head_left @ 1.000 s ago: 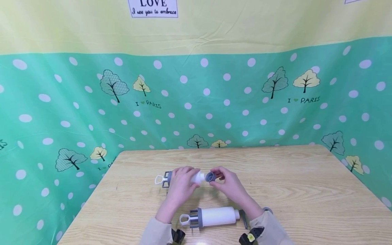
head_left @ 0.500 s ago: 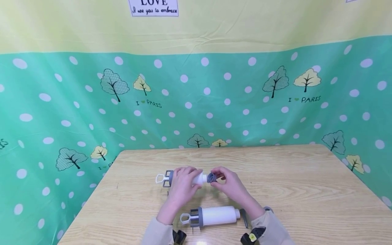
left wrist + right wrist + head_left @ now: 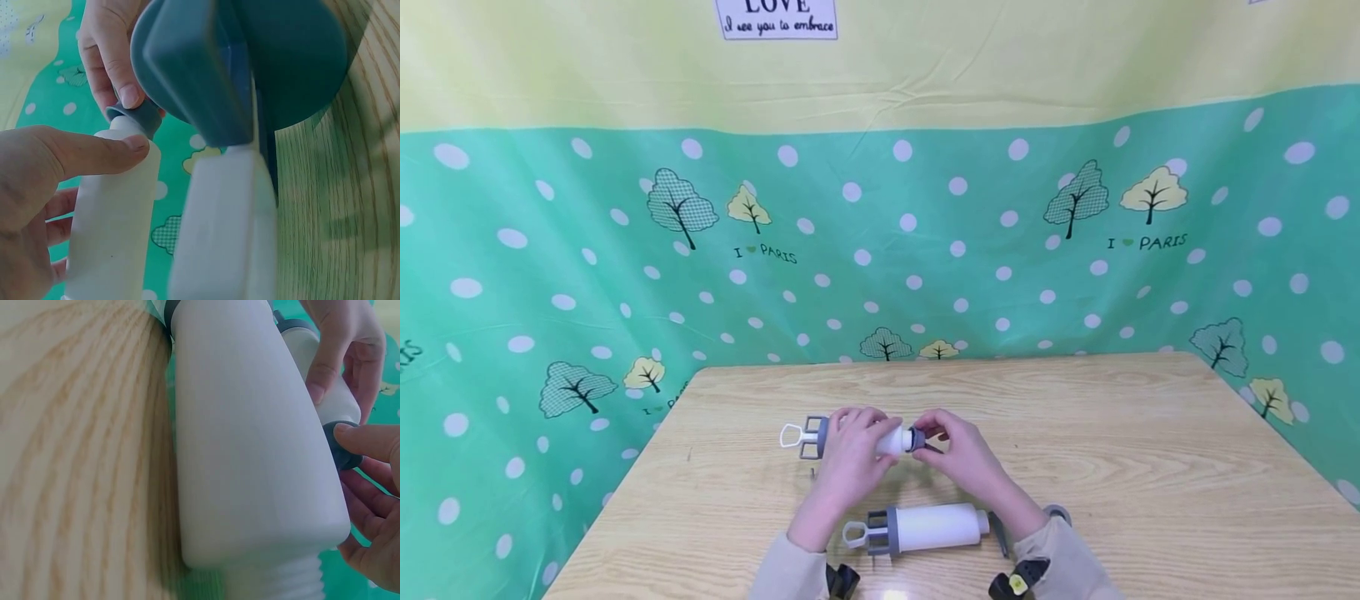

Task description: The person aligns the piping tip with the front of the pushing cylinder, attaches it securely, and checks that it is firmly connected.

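My left hand [image 3: 857, 450] grips a white plunger-type tube [image 3: 891, 442], with a grey slotted collar and white loop handle at its left end. My right hand [image 3: 958, 457] pinches a grey cap [image 3: 917, 439] between thumb and fingers, right at the tube's narrow neck. In the left wrist view, the cap [image 3: 142, 119] sits slightly tilted over the neck, and my left thumb lies along the white barrel [image 3: 112, 225]. From the right wrist, my right thumb presses the cap [image 3: 340, 447] from above, while fingers support it below.
A second white plunger tube [image 3: 936, 527] lies nearer on the wooden table [image 3: 1150, 467], its threaded end [image 3: 275, 581] uncapped. Beside it are a dark grey slim piece [image 3: 998, 533] and a grey round part [image 3: 1058, 512], partly behind my right sleeve. A patterned curtain [image 3: 820, 317] hangs behind.
The cap has turned from facing the camera to facing the tube, and the gap between them has closed at the neck. The left hand has shifted slightly right with the tube.
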`<state>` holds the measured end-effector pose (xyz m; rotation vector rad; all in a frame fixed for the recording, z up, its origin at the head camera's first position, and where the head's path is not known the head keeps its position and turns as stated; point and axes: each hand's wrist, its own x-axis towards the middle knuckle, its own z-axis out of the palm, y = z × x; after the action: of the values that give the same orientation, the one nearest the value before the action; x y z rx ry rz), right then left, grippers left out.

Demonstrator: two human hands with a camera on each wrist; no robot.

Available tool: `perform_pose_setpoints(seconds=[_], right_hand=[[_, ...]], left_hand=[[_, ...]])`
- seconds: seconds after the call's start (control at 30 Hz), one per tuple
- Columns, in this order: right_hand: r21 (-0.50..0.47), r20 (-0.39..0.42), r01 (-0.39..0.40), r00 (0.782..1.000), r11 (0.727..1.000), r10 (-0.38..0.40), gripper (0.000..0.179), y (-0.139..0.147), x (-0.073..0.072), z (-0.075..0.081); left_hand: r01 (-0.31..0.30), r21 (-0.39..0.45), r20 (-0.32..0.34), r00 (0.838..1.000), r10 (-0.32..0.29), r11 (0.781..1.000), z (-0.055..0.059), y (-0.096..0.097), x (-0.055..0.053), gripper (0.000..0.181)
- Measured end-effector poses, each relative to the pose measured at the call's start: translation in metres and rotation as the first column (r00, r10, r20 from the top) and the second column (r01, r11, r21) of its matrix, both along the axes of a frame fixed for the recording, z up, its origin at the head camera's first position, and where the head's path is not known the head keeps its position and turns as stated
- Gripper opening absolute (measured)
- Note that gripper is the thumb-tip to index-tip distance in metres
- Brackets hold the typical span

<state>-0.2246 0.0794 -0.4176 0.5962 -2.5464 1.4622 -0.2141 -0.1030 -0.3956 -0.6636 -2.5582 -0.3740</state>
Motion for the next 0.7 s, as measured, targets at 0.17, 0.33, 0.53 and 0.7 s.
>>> perform_pose_setpoints(seconds=[0.17,0.33,0.53,0.7], right_hand=[[-0.003,-0.002,-0.006,1.0,1.0,0.006,0.032,-0.0006,0.0006,0.0016],[0.002,-0.005,-0.013,1.0,1.0,0.013,0.032,-0.0012,0.0012,0.002],[0.01,-0.004,-0.014,1.0,1.0,0.014,0.031,-0.0009,0.0014,0.0013],[0.002,0.004,-0.026,1.0,1.0,0.026,0.03,0.0002,0.0013,0.0018]], left_hand=[[0.008,-0.01,-0.012,1.0,-0.008,1.0,0.0011,0.0016,0.0008,0.049],[0.014,-0.024,-0.021,1.0,-0.014,1.0,0.0025,0.003,0.0021,0.049],[0.011,-0.045,-0.037,0.999,-0.013,0.999,0.0016,0.0034,0.0014,0.048],[0.012,-0.036,-0.049,0.999,-0.014,0.999,0.0028,0.0036,0.0018,0.049]])
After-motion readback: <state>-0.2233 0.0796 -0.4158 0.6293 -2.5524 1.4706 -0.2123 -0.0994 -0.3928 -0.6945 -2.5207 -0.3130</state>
